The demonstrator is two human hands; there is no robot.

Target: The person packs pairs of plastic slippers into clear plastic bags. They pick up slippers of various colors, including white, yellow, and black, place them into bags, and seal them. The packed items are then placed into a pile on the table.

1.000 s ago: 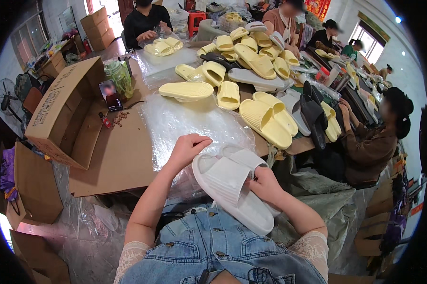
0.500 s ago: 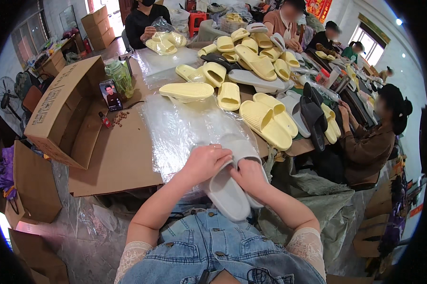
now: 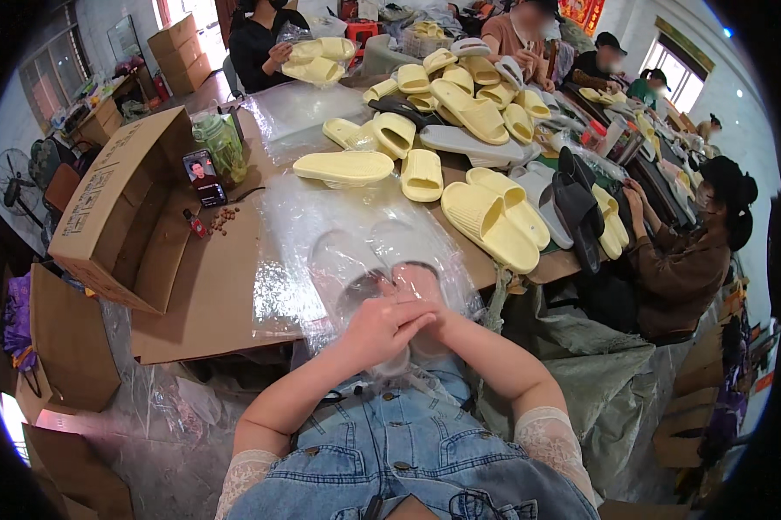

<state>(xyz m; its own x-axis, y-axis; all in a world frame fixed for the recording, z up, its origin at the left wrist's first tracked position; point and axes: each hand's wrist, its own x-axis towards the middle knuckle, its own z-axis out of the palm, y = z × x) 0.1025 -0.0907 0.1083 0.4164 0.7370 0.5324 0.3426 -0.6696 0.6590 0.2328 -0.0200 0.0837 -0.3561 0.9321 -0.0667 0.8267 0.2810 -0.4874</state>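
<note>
Work table overlaid with a brown cardboard sheet [image 3: 226, 303], in a room where several co-workers sit around and beyond it. At the left stands an open cardboard box [image 3: 117, 195], with a phone [image 3: 203, 178] and a green container [image 3: 224, 146] beside it; toward the far side and right lies a heap of yellow slippers [image 3: 472, 110], with dark slippers [image 3: 578, 212] near its right edge. A pale grey pair of slippers [image 3: 398, 242] lies side by side beneath clear plastic film [image 3: 279, 225] at the near edge, toes pointing away from the wearer. Both forearms converge from below, elbows bent. The right hand [image 3: 418, 288] extends forward under the film at the slippers' openings; the left hand [image 3: 383, 329] crosses over its wrist, fingers pointing right. Overlap and glare hide the fingertips, so whether either hand grasps anything cannot be told.
</note>
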